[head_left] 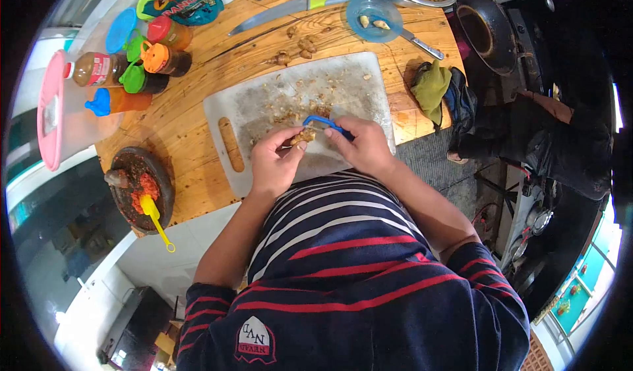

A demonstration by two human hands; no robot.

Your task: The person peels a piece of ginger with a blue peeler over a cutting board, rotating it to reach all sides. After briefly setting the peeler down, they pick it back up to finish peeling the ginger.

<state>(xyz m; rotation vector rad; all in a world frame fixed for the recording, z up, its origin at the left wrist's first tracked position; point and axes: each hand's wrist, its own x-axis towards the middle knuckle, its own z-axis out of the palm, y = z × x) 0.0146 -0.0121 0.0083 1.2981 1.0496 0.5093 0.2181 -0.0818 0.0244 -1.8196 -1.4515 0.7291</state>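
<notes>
My left hand [277, 161] pinches a small, knobby brown piece of ginger [304, 136] over the white cutting board [369, 107]. In my right hand [364, 148] is a blue peeler [322, 120], its head close beside the ginger. Brown peel scraps [283, 112] are scattered over the board. Beyond its far edge lie several unpeeled knobs of ginger [304, 47] on the wooden table. A blue bowl [374, 31] at the back right holds pale peeled pieces [380, 24], and a small knife [423, 45] leans out from it.
A large knife [273, 13] lies at the back. Sauce bottles [173, 60] and a pink-lidded tub [51, 111] crowd the left. A stone mortar [128, 206] with red paste stands front left. Cloths [432, 94] hang at the right edge; another person's arm [550, 106] shows beyond.
</notes>
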